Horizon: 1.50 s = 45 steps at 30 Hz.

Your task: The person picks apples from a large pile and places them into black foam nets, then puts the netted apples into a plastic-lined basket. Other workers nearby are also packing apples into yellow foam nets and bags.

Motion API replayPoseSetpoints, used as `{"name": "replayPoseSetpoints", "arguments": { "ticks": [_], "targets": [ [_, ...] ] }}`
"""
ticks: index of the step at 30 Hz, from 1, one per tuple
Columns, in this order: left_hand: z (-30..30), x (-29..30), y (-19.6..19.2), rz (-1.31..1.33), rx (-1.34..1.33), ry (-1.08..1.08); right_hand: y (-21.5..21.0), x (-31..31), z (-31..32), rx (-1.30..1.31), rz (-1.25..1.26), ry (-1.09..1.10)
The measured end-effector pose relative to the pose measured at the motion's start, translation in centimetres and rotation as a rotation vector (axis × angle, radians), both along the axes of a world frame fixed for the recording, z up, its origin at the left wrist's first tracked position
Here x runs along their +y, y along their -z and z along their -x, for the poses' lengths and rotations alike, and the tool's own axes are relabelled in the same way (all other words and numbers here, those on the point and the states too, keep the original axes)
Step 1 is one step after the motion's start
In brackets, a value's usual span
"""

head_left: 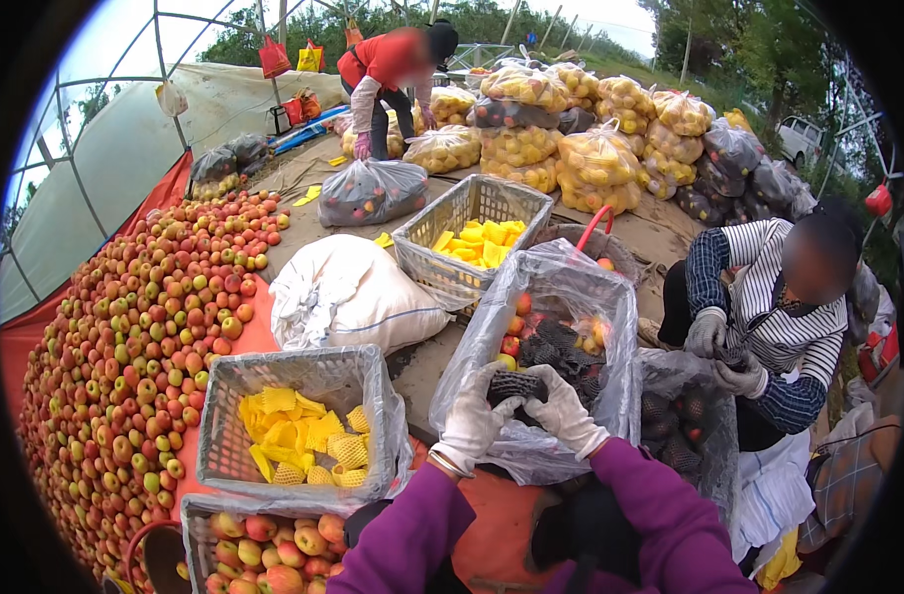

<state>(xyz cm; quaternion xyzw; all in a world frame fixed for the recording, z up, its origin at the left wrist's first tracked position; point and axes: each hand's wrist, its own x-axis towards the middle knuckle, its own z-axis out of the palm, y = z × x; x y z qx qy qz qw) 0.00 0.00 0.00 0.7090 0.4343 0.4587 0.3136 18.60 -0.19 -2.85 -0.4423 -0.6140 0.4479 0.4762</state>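
White gloves cover both my hands, which meet over the near end of a plastic-lined crate (622,327). Between them is a black foam fruit net (516,385), gripped from its left side by my left hand (473,424) and from its right by my right hand (568,409). Whether an apple sits inside the net cannot be made out. Beyond my fingers, the crate holds red and yellowish apples (517,325) and a heap of loose black foam nets (556,346).
Left of me stand a crate of yellow foam nets (206,436) and a crate of apples (274,554), beside a large apple pile (125,396). A white sack (358,287) lies ahead. A seated co-worker (779,307) handles a black net at right; another person (393,74) bends over bags.
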Motion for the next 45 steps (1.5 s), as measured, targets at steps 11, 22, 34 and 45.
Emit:
{"name": "replayPoseSetpoints", "arguments": {
  "ticks": [11,22,34,45],
  "targets": [
    [-0.1,-2.8,-1.2,0.070,-0.171,-0.153,-3.2,-3.6,3.6,0.245,0.043,0.144],
    [0.9,-2.3,0.6,0.360,-0.321,0.007,-3.7,-4.8,2.5,0.463,0.241,-0.146],
    [1.3,-2.9,0.9,0.439,-0.429,0.043,-4.0,-5.2,2.7,0.453,0.343,-0.193],
    [1.3,-3.5,0.0,0.216,-0.353,0.055,-2.5,-4.6,2.1,0.368,0.361,-0.249]
  ]
}}
